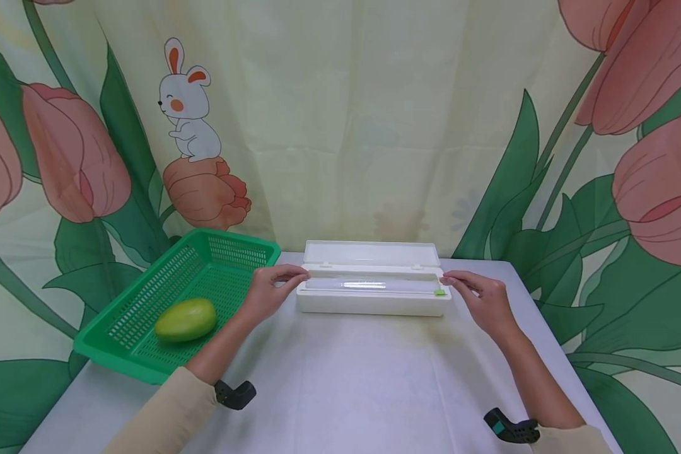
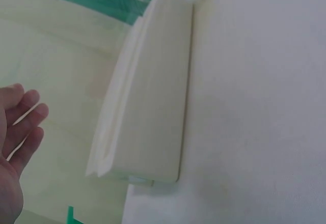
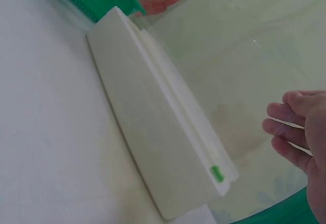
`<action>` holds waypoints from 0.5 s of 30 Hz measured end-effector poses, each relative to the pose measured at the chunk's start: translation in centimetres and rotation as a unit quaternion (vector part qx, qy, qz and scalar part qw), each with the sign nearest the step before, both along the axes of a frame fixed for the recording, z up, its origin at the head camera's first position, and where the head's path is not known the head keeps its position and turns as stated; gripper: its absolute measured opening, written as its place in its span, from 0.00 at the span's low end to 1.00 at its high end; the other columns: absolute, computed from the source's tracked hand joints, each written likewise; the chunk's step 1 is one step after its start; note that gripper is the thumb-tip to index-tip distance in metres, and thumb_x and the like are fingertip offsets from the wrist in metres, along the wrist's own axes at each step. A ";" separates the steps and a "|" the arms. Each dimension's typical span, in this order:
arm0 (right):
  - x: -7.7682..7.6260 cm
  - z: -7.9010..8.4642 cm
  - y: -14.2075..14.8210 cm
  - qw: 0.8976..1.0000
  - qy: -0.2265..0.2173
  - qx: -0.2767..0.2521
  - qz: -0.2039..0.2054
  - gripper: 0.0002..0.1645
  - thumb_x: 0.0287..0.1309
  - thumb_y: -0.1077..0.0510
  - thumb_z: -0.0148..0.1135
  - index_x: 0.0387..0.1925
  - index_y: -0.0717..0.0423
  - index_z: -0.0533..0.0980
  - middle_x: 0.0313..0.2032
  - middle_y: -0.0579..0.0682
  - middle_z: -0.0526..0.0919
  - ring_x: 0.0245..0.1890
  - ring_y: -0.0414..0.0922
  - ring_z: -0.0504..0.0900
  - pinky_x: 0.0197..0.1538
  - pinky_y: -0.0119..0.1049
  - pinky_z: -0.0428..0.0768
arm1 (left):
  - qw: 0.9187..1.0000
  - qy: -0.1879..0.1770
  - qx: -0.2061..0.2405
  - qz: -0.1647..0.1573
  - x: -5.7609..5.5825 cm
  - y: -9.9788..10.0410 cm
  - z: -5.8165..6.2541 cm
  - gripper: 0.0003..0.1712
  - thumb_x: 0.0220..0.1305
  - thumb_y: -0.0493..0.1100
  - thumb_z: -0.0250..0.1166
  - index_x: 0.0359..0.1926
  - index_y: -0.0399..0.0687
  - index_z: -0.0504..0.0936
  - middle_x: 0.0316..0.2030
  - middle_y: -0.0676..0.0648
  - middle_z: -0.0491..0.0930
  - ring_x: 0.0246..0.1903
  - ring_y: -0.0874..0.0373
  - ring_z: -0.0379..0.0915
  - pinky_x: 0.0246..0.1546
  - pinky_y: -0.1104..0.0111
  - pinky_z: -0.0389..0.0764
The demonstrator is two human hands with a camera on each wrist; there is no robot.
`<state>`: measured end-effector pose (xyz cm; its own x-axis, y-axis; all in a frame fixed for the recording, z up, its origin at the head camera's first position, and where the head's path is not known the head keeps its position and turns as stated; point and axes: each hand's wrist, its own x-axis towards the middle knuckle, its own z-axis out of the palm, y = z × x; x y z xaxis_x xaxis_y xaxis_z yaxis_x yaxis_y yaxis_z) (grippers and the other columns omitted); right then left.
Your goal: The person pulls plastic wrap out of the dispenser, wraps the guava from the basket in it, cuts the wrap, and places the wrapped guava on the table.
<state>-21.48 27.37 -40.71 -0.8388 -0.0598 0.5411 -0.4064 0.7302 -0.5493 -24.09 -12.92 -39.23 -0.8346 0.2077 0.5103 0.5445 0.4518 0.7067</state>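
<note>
A white cling film dispenser (image 1: 374, 304) stands at the back of the table with its lid raised. Inside it lies a shiny clear roll, and a small green slide cutter (image 1: 439, 292) sits at the right end of its front edge. By the left end, my left hand (image 1: 268, 291) pinches the edge of thin clear cling film between thumb and forefinger. My right hand (image 1: 485, 302) does likewise at the right end. The film itself is nearly invisible; faint glints and creases show in the right wrist view, where the hand (image 3: 300, 127) appears raised above the box.
On the left a green plastic basket (image 1: 119, 296) holds a yellow-green oval fruit (image 1: 186, 320). A white cloth covers the table (image 1: 369, 391). Behind it hangs a curtain (image 1: 340, 126) printed with tulips and a rabbit.
</note>
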 end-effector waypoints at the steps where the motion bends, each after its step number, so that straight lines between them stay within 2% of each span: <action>1: 0.1 0.1 0.0 1.000 0.002 0.000 0.001 0.12 0.62 0.61 0.61 0.47 0.57 0.83 0.42 0.54 0.88 0.46 0.40 0.86 0.47 0.08 0.66 | 1.000 0.000 0.000 -0.002 0.2 0.1 0.3 0.06 0.58 0.31 0.67 0.37 0.35 0.87 0.34 0.40 0.88 0.35 0.49 0.86 0.38 0.76 0.82; 4: 0.2 0.2 0.0 1.000 0.004 0.000 0.000 0.12 0.62 0.62 0.62 0.46 0.57 0.83 0.41 0.54 0.88 0.45 0.24 0.82 0.47 0.07 0.66 | 1.000 0.010 -0.001 -0.004 0.8 0.2 0.9 0.06 0.58 0.31 0.67 0.37 0.34 0.87 0.34 0.40 0.88 0.34 0.49 0.86 0.38 0.79 0.81; 6: 0.3 0.3 0.0 1.000 0.004 0.000 0.000 0.12 0.62 0.62 0.62 0.46 0.56 0.83 0.41 0.54 0.88 0.45 0.23 0.81 0.47 0.07 0.65 | 1.000 0.014 0.000 -0.003 0.6 0.1 0.6 0.06 0.58 0.31 0.67 0.37 0.35 0.87 0.34 0.40 0.88 0.34 0.49 0.86 0.38 0.81 0.80; 9: 0.4 0.5 0.0 1.000 0.005 0.000 0.002 0.12 0.62 0.61 0.62 0.46 0.56 0.83 0.41 0.54 0.88 0.46 0.32 0.85 0.47 0.07 0.65 | 1.000 0.017 0.004 -0.002 0.0 -0.2 -0.2 0.06 0.57 0.31 0.68 0.37 0.38 0.87 0.34 0.42 0.88 0.34 0.51 0.86 0.37 0.82 0.80; 11: 0.5 0.5 0.0 1.000 0.009 0.000 0.005 0.12 0.62 0.62 0.61 0.47 0.57 0.83 0.41 0.54 0.88 0.45 0.29 0.84 0.48 0.08 0.65 | 1.000 0.017 0.004 -0.001 -0.5 -0.5 -0.8 0.06 0.57 0.33 0.68 0.37 0.41 0.88 0.33 0.44 0.88 0.34 0.53 0.86 0.37 0.80 0.80; 15: 0.5 0.6 0.0 1.000 0.022 -0.001 0.016 0.12 0.60 0.65 0.62 0.46 0.59 0.83 0.40 0.56 0.88 0.44 0.10 0.70 0.48 0.07 0.66 | 1.000 0.023 0.005 -0.009 -0.5 -0.8 -1.0 0.06 0.58 0.37 0.69 0.37 0.45 0.88 0.34 0.47 0.88 0.34 0.57 0.86 0.38 0.75 0.83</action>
